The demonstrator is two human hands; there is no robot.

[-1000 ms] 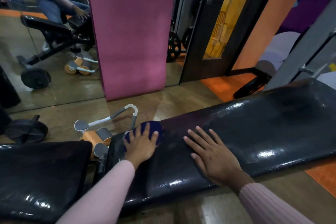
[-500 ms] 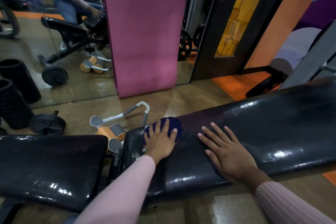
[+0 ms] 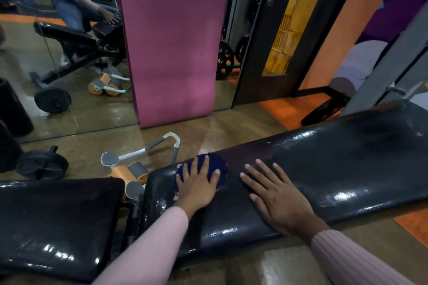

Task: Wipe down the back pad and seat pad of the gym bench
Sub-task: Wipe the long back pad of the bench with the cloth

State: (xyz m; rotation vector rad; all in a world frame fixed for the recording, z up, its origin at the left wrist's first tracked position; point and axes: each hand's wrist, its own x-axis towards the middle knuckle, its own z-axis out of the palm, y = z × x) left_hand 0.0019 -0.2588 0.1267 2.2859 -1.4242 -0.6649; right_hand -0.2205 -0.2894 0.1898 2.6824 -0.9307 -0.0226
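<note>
Head view: a gym floor seen from above a black bench, both arms in pink sleeves reaching forward.
Seat pad [image 3: 58, 222]: far left of the pressing hand, a glossy black cushion with bright highlights along its near edge, separated from the longer cushion by a narrow gap with dark frame parts in it.
Ab roller [image 3: 129, 169]: on the brown floor just beyond that gap, up and left of the pressing hand; orange and grey body with white and grey handles.
Left hand [image 3: 196, 186]: fingers straight and spread, palm flat on a cloth, pressing it down rather than curling around it.
Cloth [image 3: 215, 166]: dark blue, bunched into a rounded shape, showing past the fingertips; it lies at the left end of the long cushion, near its far edge.
Back pad [image 3: 347, 169]: runs from under the pressing hand away to the right; black, shiny, with a wet-looking sheen and a duller smudged area near its far right end.
Right hand [image 3: 278, 194]: just right of the cloth hand and apart from it, fingers straight and fanned, resting flat on the cushion and holding nothing.
Pink mat [image 3: 171, 41]: upright against the mirror [image 3: 58, 53], well beyond both hands.
Containers: cannot tell of any.
</note>
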